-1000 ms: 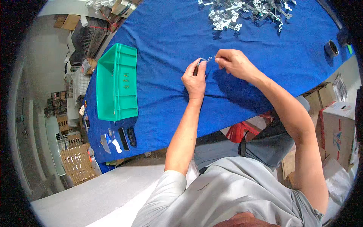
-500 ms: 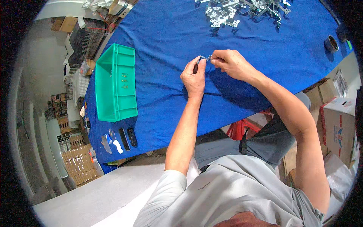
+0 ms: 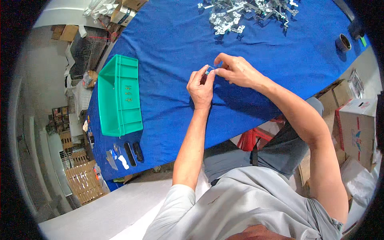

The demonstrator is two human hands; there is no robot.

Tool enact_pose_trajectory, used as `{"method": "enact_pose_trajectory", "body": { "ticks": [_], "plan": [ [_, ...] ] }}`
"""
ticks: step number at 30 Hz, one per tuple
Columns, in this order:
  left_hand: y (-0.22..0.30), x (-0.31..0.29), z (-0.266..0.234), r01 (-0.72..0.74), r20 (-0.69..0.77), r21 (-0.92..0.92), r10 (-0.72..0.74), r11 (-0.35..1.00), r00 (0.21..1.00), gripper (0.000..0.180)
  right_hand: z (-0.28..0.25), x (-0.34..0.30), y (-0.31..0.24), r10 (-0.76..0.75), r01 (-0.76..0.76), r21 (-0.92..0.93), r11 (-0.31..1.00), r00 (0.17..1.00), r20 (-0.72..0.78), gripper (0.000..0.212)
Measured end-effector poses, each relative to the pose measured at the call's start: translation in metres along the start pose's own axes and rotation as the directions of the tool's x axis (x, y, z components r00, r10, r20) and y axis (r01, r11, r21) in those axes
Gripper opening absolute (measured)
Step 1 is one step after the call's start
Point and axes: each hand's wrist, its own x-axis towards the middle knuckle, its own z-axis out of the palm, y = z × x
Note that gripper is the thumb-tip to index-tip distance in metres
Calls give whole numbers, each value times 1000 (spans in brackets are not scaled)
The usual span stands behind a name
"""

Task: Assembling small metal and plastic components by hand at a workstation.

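Observation:
My left hand (image 3: 201, 89) pinches a small shiny metal piece (image 3: 209, 69) between thumb and fingers, above the blue cloth. My right hand (image 3: 240, 72) is close on its right, with the thumb tip at the piece and the index finger lifted away, leaving a gap between them. The piece is small and partly covered by fingers, so its exact shape cannot be made out. Beyond both hands lies a loose pile of flat silvery metal brackets (image 3: 226, 23).
A green plastic bin (image 3: 140, 116) at left has small brass-coloured bits (image 3: 128, 94) in it. Two black oblong objects (image 3: 130, 154) and a white item (image 3: 123, 162) lie nearer. A dark round container (image 3: 343, 43) stands far right. A red stool (image 3: 248, 139) and a carton (image 3: 356, 130) are below the table.
My right finger and thumb have parted from their pinch, the index finger rising. The left hand keeps its hold. The whole view has shifted slightly.

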Motion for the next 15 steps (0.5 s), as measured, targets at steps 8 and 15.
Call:
{"method": "enact_pose_trajectory", "body": {
  "ticks": [8, 15],
  "plan": [
    [5, -1, -1, -50, 63, 11, 49, 999, 997, 27, 2, 1, 9, -175, 147, -243, 959, 980, -97, 23],
    [-4, 0, -1, 260, -15, -178, -267, 949, 964, 20, -7, 6, -2, 41, -37, 37, 999, 990, -136, 24]
  ]
}}
